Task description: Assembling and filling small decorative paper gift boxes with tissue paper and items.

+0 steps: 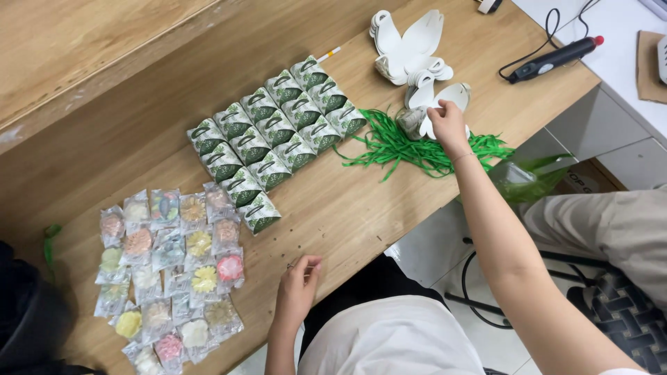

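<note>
Right hand: I see it stretched far out across the counter, fingers curled onto a flat white box blank that lies at the top of the green paper shred.
Left hand: resting near the counter's front edge, fingertips drawn together on something tiny; I think it is a small dark bit, but the view is too coarse to be sure.
White blanks: a loose stack of the same cut-out shapes, just beyond the right hand.
Green boxes: folded leaf-patterned boxes in two slanted rows, touching each other (the nearest one sits a little apart at the lower end).
Wrapped pieces: clear packets with pastel flower-shaped items, laid in a rough grid left of my left hand.
Glue gun: black, red-tipped, lying on the counter's far right corner, cord trailing away.
Shred bag: clear, hanging off the counter edge by my right forearm.
</note>
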